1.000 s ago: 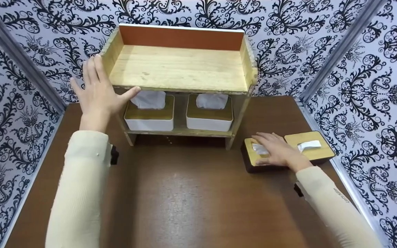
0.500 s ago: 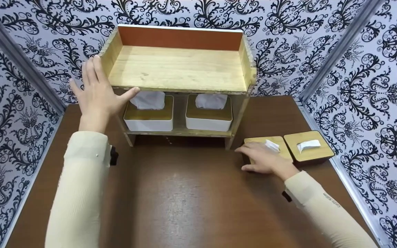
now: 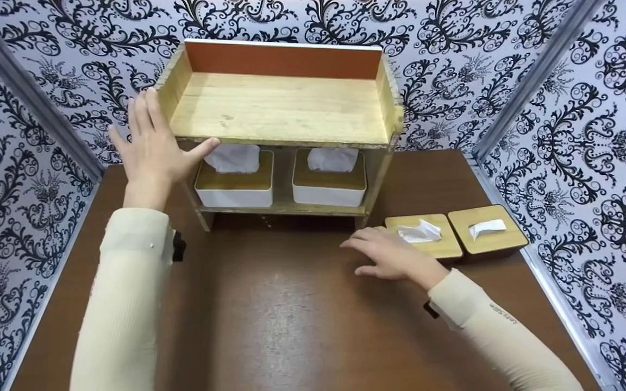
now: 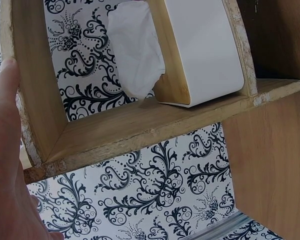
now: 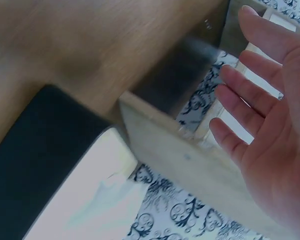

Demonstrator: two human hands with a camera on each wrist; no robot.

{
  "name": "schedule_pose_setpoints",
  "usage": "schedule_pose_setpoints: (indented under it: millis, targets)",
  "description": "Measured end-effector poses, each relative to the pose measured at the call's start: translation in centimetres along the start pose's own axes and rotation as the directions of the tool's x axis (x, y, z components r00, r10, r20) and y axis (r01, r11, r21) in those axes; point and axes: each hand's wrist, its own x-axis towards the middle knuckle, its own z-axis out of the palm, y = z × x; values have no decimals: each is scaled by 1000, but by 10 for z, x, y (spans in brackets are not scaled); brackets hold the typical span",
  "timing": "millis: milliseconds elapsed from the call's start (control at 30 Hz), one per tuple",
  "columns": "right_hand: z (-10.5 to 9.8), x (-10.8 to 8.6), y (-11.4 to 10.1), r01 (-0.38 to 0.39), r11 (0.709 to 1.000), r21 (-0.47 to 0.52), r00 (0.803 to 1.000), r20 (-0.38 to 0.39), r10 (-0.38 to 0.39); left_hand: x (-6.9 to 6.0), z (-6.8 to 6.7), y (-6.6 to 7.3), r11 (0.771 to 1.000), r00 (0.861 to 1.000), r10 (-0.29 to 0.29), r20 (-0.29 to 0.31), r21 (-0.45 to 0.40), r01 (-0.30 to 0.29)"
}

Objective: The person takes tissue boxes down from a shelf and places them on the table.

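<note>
A small wooden shelf (image 3: pixel 286 108) with a red-brown back panel stands against the wall. My left hand (image 3: pixel 152 146), fingers spread, rests on its left side, the thumb at the front edge of the upper board. My right hand (image 3: pixel 394 255) hovers over the table, holding nothing, fingers loosely extended, just left of a dark tissue box (image 3: pixel 438 244) with a bamboo lid. A second dark tissue box (image 3: pixel 508 239) sits close to its right. Inside the shelf stand a left white tissue box (image 3: pixel 235 196) and a right white tissue box (image 3: pixel 329 195), each with a tissue pulled up.
The brown table (image 3: pixel 291 315) runs back to patterned wall panels (image 3: pixel 454 70) on the left, rear and right. Metal posts (image 3: pixel 541 76) mark the corners. In the left wrist view, the shelf's front board (image 4: pixel 140 140) shows chipped edges.
My right hand has lifted off the left dark tissue box and moved left over the table, uncovering that box's lid and tissue. The left hand has stayed at the shelf's side.
</note>
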Motion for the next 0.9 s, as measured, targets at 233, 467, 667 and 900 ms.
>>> schedule_pose_setpoints:
  millis: [233, 467, 667, 900]
  targets:
    - [-3, 16, -12, 36, 999, -8, 999, 22, -36, -1, 0, 1, 1000, 1000, -2, -1, -3, 2]
    - [-17, 35, -21, 84, 995, -51, 996, -9, -85, -1, -1, 1, 1000, 1000, -5, 9, -14, 5]
    - [-34, 55, -25, 65, 996, -62, 997, -33, -67, -1, -1, 0, 1000, 1000, -9, 16, -17, 9]
    - [-52, 79, -23, -17, 994, -109, 997, -76, 9, -1, -1, 1, 1000, 1000, -7, 14, -15, 7]
